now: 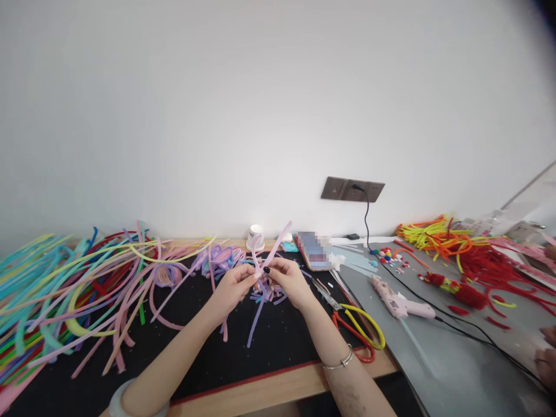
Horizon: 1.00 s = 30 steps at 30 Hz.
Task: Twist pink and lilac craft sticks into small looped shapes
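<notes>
Pale wood is seen at the near edge, with a black mat laid behind it. By the right forearm, scissors are left with blades parted and turned toward the work; a wrist could be nicked or the handles knocked if that arm were swung outward. Above the mat, a pink fuzzy strip is held between both hands, its ends raised. It is pinched by the left hand, thumb and forefinger closed on it, and likewise by the right hand, fingertips pressed together close by. Should either pinch be loosened too early, the crossing could be sprung open; if it were pulled too hard, the fuzz could be flattened or the core kinked. A purple strip is hung below and could be snagged in the small bundle beneath. To the left, long loose strips are heaped, and could be dragged along by a sleeve. On the grey surface, a glue gun is laid beside its cord; if hot, it could scorch whatever is brushed against it. Farther back, a phone and a paper cup are placed, the cup easily tipped by a raised end.
</notes>
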Tool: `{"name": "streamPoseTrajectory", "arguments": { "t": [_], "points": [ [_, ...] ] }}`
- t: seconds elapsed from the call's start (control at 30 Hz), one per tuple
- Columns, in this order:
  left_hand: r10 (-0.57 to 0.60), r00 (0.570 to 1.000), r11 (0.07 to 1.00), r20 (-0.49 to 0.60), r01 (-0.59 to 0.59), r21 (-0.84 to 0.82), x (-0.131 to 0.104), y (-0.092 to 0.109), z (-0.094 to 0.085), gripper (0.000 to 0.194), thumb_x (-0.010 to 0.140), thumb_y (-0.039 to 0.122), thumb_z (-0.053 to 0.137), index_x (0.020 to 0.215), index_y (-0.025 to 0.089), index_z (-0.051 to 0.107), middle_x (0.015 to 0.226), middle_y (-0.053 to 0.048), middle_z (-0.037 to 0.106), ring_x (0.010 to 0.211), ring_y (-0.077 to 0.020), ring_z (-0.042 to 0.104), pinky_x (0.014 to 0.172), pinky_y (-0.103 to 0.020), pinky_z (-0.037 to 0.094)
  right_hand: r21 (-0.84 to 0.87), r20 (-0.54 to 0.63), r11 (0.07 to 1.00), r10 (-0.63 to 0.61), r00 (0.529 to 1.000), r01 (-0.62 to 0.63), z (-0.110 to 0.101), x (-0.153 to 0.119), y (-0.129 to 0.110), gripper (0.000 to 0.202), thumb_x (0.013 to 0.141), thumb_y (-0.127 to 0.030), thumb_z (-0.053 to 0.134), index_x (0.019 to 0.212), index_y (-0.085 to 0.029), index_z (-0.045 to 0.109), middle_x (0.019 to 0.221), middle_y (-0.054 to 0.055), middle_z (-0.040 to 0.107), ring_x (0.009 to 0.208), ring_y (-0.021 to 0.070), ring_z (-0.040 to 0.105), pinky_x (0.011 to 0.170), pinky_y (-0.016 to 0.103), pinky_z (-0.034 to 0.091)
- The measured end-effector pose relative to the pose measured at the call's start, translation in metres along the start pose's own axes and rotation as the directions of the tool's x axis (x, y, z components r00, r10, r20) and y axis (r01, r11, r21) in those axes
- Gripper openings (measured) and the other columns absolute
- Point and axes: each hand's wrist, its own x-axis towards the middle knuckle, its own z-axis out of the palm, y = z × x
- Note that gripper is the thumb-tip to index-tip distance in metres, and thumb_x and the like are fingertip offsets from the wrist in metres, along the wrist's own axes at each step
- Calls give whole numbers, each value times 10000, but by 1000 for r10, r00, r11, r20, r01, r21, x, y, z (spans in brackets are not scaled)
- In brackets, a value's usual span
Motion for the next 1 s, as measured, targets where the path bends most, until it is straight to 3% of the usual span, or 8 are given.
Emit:
{"name": "streamPoseTrajectory", "arguments": {
  "t": [0.17, 0.33, 0.53, 0.73, 0.87, 1.0],
  "points": [
    [7, 1000, 1000, -16, -6, 18, 1, -3, -1, 382, 720, 520, 657, 687, 162, 527, 494, 77, 406, 376, -25, 229, 391, -185, 116, -24, -59, 1000, -21, 998, 20, 2, -1, -2, 161, 710, -303, 666, 730, -152, 615, 510, -44, 544, 414, 65, 449, 430, 192, 367],
    [-39, 998, 999, 39, 39, 0, -1, 1, 0, 389, 717, 523, 657, 699, 169, 495, 556, 55, 490, 377, -14, 222, 394, -184, 115, -40, -73, 999, -32, 997, 29, 5, -2, -2, 109, 683, -225, 631, 669, -166, 541, 478, -66, 516, 393, 55, 430, 417, 175, 346],
    [-110, 986, 994, 127, 112, -9, -4, 4, -2, 334, 754, 466, 636, 741, 178, 467, 611, 42, 536, 389, -10, 223, 401, -180, 105, 11, -26, 1000, 3, 1000, -3, 5, -4, 2, 87, 699, -221, 592, 713, -178, 517, 531, -56, 547, 404, 66, 461, 406, 180, 378],
    [-148, 974, 989, 174, 142, 47, -1, -3, -3, 344, 757, 486, 626, 755, 189, 452, 606, 64, 504, 389, -14, 208, 394, -184, 80, 75, -69, 997, -8, 998, 13, 7, -2, 5, 162, 639, -138, 545, 794, -181, 525, 618, -47, 574, 443, 66, 479, 417, 169, 410],
    [-160, 966, 982, 204, 136, 130, -2, -3, 2, 346, 756, 503, 609, 752, 181, 481, 614, 55, 522, 392, -20, 226, 392, -184, 102, 124, -92, 992, 7, 996, 5, 5, -1, 5, 160, 685, -188, 584, 832, -182, 522, 637, -47, 577, 423, 56, 457, 389, 157, 390],
    [-155, 974, 972, 168, 120, 202, -1, -3, 4, 342, 751, 508, 592, 742, 180, 499, 572, 72, 472, 397, -32, 219, 397, -195, 114, 137, -102, 990, 37, 994, -23, 1, -1, 8, 186, 728, -267, 624, 863, -175, 535, 617, -48, 581, 386, 52, 437, 353, 156, 373]
  ]
}}
